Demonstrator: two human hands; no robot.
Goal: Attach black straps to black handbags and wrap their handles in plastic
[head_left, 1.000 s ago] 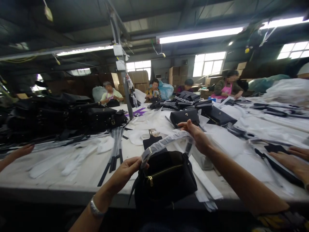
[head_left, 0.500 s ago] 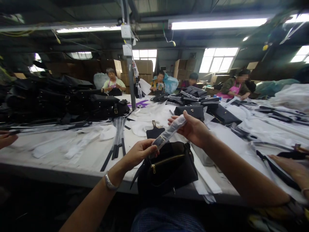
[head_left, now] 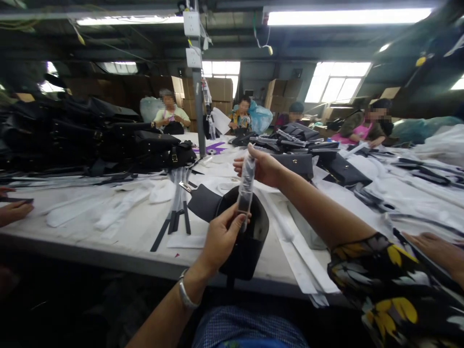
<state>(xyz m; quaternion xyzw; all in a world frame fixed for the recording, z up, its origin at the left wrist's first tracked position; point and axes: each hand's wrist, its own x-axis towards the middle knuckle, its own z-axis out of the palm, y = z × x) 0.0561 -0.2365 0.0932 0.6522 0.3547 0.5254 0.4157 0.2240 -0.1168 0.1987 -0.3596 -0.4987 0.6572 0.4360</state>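
Observation:
A dark strap wrapped in clear film (head_left: pixel 246 186) stands nearly upright in front of me, a metal buckle faintly visible near its lower end. My left hand (head_left: pixel 223 237) pinches that lower end between thumb and fingers. Its top lies between the thumb and fingers of my right hand (head_left: pixel 263 166). Directly behind and below the strap is a black handbag (head_left: pixel 244 256) at the table's front edge, its mouth turned up toward me. The bag's dark flap (head_left: pixel 205 202) lies out to the left and ends in a metal fitting (head_left: pixel 185 186).
Black bags (head_left: pixel 79 140) are heaped at the left. Several dark strips (head_left: pixel 174 222) and white wrapping pieces (head_left: pixel 72 208) lie on the table. More bags (head_left: pixel 340 169) sit to the right. Co-workers' hands (head_left: pixel 16 210) show at both sides; people work across the table. A metal post (head_left: pixel 198 111) rises mid-table.
The wrapped strap has swung from slanted to nearly upright, with my right hand moving left. The bag has turned: its zip no longer shows and its flap now points left.

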